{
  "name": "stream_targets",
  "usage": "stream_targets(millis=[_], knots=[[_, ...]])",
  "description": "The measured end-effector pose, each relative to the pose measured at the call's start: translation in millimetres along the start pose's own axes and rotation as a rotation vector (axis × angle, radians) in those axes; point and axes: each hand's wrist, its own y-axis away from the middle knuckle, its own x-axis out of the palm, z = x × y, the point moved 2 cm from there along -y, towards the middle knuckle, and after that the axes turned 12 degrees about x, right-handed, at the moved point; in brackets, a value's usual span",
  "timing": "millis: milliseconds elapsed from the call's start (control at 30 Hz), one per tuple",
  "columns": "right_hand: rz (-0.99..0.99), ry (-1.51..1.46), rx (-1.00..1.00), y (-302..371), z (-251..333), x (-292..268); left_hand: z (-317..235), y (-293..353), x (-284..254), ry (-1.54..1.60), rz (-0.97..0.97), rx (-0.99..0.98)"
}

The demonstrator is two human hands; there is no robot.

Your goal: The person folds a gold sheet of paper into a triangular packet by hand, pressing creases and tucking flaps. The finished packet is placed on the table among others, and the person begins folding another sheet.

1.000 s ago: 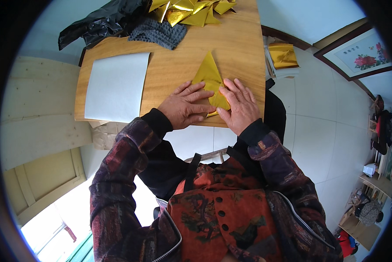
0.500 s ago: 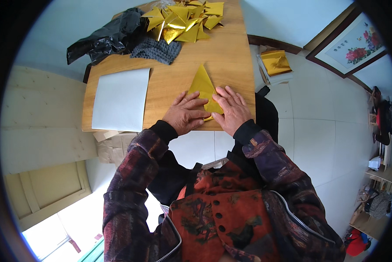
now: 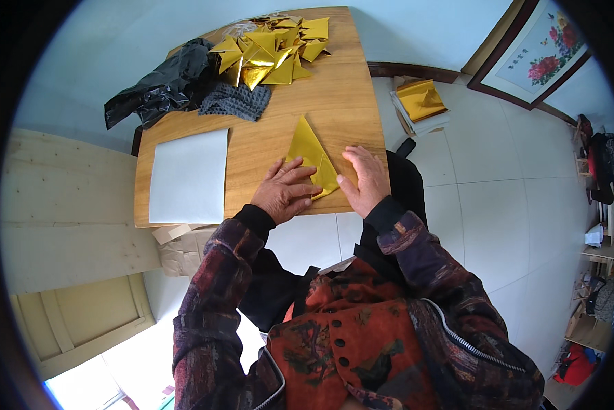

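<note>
A gold foil paper (image 3: 305, 141), folded to a tall point, lies flat near the front edge of the wooden table. Spread over its lower left part is my left hand (image 3: 286, 189), fingers apart and pressing on the paper. My right hand (image 3: 366, 180) is at the paper's right side, holding nothing, with its fingers loosely bent and the thumb near the fold's lower right edge. Farther back lies a pile of folded gold paper pieces (image 3: 266, 51). To the left of my hands is a stack of silvery white sheets (image 3: 189, 176).
A black plastic bag (image 3: 160, 82) and a dark grey knitted cloth (image 3: 235, 101) lie beside the gold pile. On the floor at the right, gold sheets (image 3: 422, 99) rest on white paper. A framed flower picture (image 3: 529, 58) leans against the wall.
My right hand has lifted off the paper and drawn slightly away to its right. My left hand stays on the paper. The whole view has shifted a little.
</note>
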Motion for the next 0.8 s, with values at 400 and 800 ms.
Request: stream_targets(millis=[400,800], knots=[[0.093,0.164,0.042,3.8,7.0,3.4,-0.6,-0.4,-1.4,-0.024,0.016,0.006],[0.011,0.120,0.029,0.9,4.5,5.6,0.3,1.0,-1.3,-0.017,-0.001,0.004]])
